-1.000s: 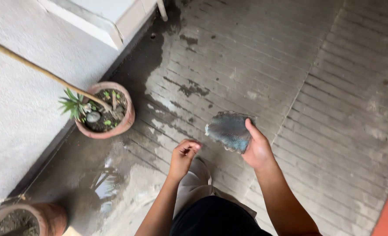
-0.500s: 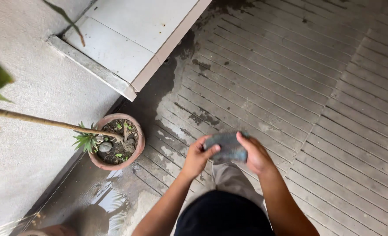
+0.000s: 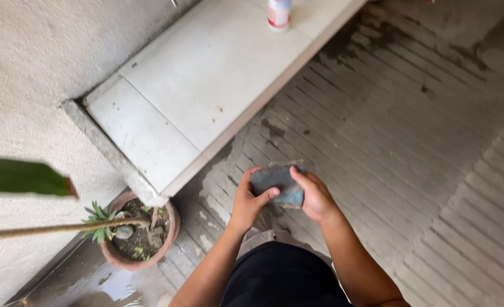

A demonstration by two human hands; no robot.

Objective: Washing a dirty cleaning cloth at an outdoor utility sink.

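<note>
A grey-blue slab (image 3: 277, 185), flat like a stone or sponge, sits above the wet ribbed floor (image 3: 411, 170), gripped from both sides. The left hand (image 3: 247, 200) curls fingers around its left end; the right hand (image 3: 314, 196) clasps its right end. A terracotta pot (image 3: 172, 230) stands near left, beside a pale ledge (image 3: 206, 79).

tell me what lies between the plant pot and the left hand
Only bare ribbed floor, patchy with damp, lies between the clay plant pot and the left hand, which grips a grey-blue cloth with the right hand; head view.

Wet ribbed floor (image 3: 411, 142), white ledge (image 3: 206, 91), rough wall (image 3: 30, 62).
</note>
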